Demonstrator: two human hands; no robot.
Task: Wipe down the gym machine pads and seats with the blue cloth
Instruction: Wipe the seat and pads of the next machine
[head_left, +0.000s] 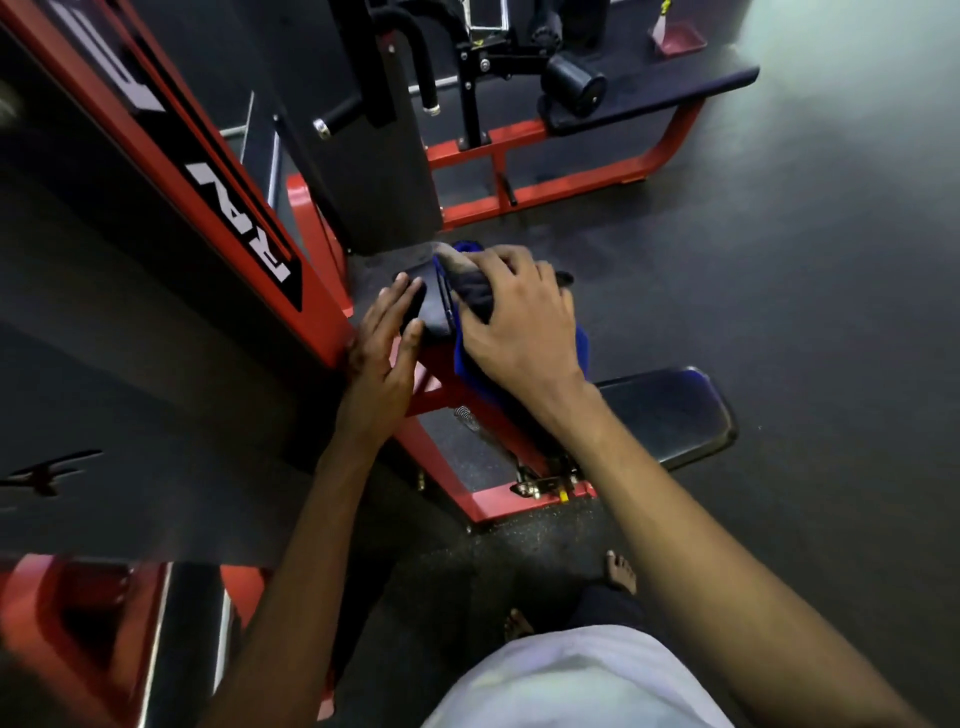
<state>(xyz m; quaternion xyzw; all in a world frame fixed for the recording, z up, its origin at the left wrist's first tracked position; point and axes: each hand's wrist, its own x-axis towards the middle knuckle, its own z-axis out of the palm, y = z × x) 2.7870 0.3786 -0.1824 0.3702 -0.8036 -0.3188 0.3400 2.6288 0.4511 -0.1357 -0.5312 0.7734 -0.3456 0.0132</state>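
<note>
The red upright (291, 270) crowds the small pad (423, 306) on its left; a black shroud (384, 171) blocks beyond; open floor (779, 291) lies right, above the seat (670, 410).

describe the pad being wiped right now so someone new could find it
Start at the slanted red frame post with white lettering on the left. Beside its lower end sits a small black pad, with the left hand touching it. Unlike the larger flat seat nearby, it has the right hand holding the blue cloth on it.
</note>
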